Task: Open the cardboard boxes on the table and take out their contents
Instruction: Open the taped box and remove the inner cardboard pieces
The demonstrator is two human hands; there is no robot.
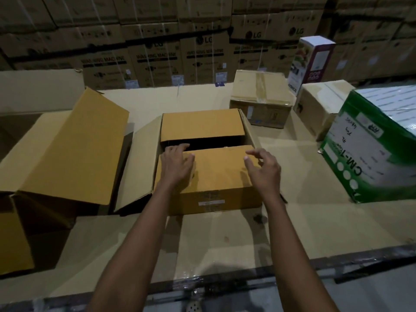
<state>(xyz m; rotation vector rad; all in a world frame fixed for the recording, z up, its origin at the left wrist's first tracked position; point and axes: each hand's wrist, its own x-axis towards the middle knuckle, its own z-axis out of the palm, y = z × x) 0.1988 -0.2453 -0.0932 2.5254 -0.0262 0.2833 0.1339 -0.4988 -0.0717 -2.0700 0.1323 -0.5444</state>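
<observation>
One centre box (236,199), two flaps (202,124) half-shut. Left hand (177,164) and right hand (263,171) over the 6 o'clock flap (220,172), fingers released, grasping nothing.

Centre cardboard box (218,174): plain mustard-tan, white label strip on front
Left open box (74,149): same tan, unprinted
Taped box (247,91): paler brown, glossy tape stripe
Green carton (371,154): green and white, black lettering, white dots
Tall product box (315,61): white and maroon
Stacked cartons (157,61): brown, black print
</observation>
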